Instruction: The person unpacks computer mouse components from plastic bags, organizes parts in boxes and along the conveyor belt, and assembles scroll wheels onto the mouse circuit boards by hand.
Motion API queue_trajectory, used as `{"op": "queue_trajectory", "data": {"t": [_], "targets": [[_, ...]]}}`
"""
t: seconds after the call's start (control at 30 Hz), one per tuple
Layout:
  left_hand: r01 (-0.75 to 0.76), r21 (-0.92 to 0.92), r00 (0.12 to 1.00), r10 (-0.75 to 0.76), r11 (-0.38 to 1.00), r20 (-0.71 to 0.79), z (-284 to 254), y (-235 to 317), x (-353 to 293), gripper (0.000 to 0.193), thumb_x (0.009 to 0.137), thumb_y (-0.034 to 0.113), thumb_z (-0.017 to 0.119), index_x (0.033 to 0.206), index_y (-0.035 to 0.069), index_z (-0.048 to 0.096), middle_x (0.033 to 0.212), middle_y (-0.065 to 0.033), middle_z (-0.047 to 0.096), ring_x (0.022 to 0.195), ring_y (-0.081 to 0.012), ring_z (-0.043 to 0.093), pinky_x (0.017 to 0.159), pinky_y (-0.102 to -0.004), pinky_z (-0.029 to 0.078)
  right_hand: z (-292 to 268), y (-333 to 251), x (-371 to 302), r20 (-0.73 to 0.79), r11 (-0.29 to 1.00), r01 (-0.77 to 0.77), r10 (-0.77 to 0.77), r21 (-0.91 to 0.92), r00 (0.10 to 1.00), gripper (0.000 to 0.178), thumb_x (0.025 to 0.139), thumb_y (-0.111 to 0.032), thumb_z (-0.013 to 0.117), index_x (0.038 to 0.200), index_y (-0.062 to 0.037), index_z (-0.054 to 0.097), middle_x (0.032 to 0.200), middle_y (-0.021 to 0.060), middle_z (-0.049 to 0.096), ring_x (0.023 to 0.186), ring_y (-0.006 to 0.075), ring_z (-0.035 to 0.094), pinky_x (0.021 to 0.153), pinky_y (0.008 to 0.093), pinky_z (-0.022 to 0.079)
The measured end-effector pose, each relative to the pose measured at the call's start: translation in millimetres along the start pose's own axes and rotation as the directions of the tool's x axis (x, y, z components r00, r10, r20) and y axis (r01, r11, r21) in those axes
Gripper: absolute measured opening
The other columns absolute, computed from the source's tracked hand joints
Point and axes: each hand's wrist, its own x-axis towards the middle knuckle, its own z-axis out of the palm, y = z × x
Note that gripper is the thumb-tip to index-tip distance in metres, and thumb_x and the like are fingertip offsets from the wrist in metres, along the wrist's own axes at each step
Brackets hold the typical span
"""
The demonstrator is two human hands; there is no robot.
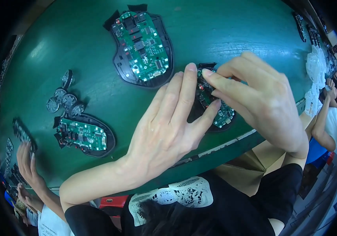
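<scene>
My left hand (168, 122) lies along the left side of a black mouse base with a green circuit board (226, 115), holding it near the table's front edge. Its fingers stretch toward the far end and the thumb presses on the board. My right hand (261, 96) is closed in a pinch over the far right part of the same board; what its fingertips hold, if anything, is hidden. Further off stands a second open mouse base with its board (144, 49). A third one (85, 135) lies to the left, beside several dark scroll wheels (69, 100).
The green table (231, 23) curves around me. An open cardboard box (251, 165) sits below its edge at right. White plastic parts (315, 70) lie along the far right. At left, a co-worker's hand (28, 165) touches a dark part (22, 131); another person (329, 122) is at right.
</scene>
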Motion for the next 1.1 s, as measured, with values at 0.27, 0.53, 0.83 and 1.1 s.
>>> {"op": "queue_trajectory", "data": {"t": [0.27,0.53,0.83,1.1], "targets": [[0.03,-0.078,0.999,-0.031,0.997,-0.012,-1,3,1,0.069,0.055,0.018,0.082,0.121,0.021,0.065,0.146,-0.0283,0.036,0.125,-0.0389,0.048,0.101,-0.0431,0.047,22,-6,-27,-0.185,0.992,0.041,-0.063,-0.117,0.981,0.045,0.068,0.003,0.073,0.112,0.0003,0.068,0.087,0.0077,0.062,0.069,0.0198,0.058,0.051,0.0284,0.049],[0.013,0.122,0.999,-0.017,0.992,0.028,-13,13,-2,0.063,0.061,0.015,0.076,0.122,0.026,0.065,0.136,-0.0223,0.045,0.122,-0.0355,0.048,0.101,-0.0448,0.046,17,-13,-23,-0.207,0.994,-0.048,0.027,-0.097,0.978,0.046,0.07,0.003,0.074,0.115,-0.0067,0.07,0.094,0.0066,0.063,0.077,0.0213,0.06,0.057,0.0289,0.05],[0.094,0.488,0.966,-0.199,0.868,0.168,-41,37,-49,0.077,0.063,0.027,0.081,0.133,0.043,0.056,0.108,-0.0091,0.053,0.107,-0.0271,0.05,0.104,-0.0539,0.041,30,-28,-64,-0.126,0.927,-0.151,0.205,0.344,0.971,0.021,0.069,0.002,0.077,0.089,-0.0022,0.069,0.08,0.0075,0.065,0.071,0.0231,0.063,0.059,0.0317,0.051],[0.05,0.415,0.953,-0.169,0.908,0.253,-44,38,-42,0.069,0.066,0.027,0.08,0.131,0.038,0.059,0.149,-0.0126,0.043,0.134,-0.0356,0.04,0.108,-0.0544,0.036,51,-29,-68,-0.173,0.926,-0.071,0.144,0.372,0.974,0.029,0.064,0.003,0.081,0.089,-0.0028,0.068,0.08,0.0085,0.066,0.068,0.0214,0.062,0.053,0.0302,0.047]]}}
